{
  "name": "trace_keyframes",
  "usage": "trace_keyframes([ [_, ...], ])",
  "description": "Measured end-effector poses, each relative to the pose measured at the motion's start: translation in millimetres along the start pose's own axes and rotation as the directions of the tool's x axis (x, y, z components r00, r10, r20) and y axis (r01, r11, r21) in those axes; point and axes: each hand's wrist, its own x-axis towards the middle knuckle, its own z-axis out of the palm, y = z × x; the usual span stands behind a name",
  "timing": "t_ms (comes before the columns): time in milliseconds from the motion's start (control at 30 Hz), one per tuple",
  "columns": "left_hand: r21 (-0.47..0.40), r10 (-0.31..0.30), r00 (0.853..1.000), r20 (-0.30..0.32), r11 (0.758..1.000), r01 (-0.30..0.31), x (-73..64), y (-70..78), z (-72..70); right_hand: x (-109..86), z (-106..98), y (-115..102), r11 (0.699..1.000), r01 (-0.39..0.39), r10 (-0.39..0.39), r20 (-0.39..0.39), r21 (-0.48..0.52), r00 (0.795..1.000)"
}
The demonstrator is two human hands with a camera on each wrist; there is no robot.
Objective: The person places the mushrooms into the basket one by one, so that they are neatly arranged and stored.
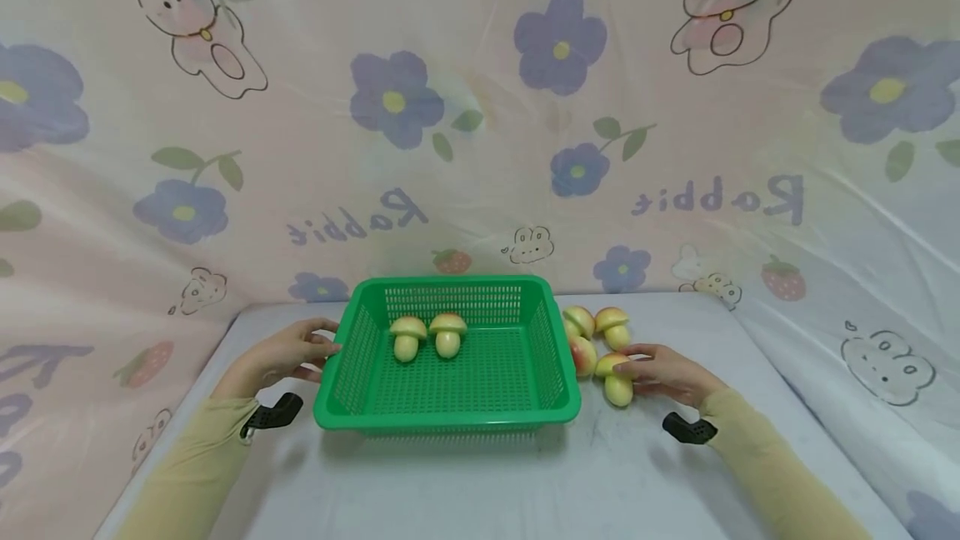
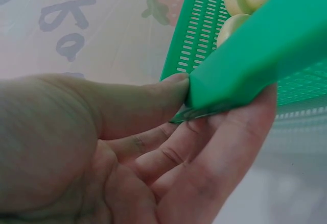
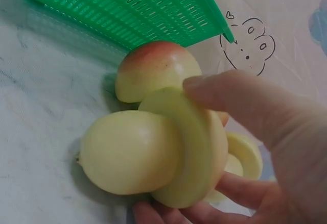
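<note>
A green plastic basket (image 1: 448,421) stands on the white-covered table, two toy mushrooms (image 1: 407,345) lying inside at its far left. My left hand (image 1: 288,354) pinches the basket's left rim, thumb above and fingers beneath, as the left wrist view shows at the green rim (image 2: 230,83). To the right of the basket, my right hand (image 1: 670,375) holds a toy mushroom (image 1: 618,391) by its cap. In the right wrist view, the thumb lies on the cap of that mushroom (image 3: 130,152), other fingers partly hidden behind it; its pale stem points away from the palm.
Beside the basket's right wall lie more mushrooms: one with a red-tinged cap (image 1: 582,357), one behind it (image 1: 577,321) and another farther right (image 1: 612,328). A printed cloth (image 1: 487,148) with rabbits and flowers hangs behind the table (image 1: 450,490).
</note>
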Motion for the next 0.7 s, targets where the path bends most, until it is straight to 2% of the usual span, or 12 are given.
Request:
trace_keyframes([
  [200, 0.002, 0.005, 1.000, -0.005, 1.000, -0.005, -1.9, -2.9, -1.2, 2.1, 2.1, 0.6, 1.000, 0.027, -0.026, 0.019, -0.006, 0.999],
  [500, -0.001, 0.007, 1.000, 0.004, 1.000, -0.007, -0.9, -3.1, -1.3, -0.5, -5.6, 6.6, 0.997, 0.073, -0.071, 0.052, -0.031, 0.996],
  [700, -0.011, 0.021, 1.000, 0.012, 1.000, -0.021, -0.1, -1.1, 0.8, -2.2, -12.1, 8.4, 0.997, 0.067, -0.066, 0.049, -0.028, 0.997],
])
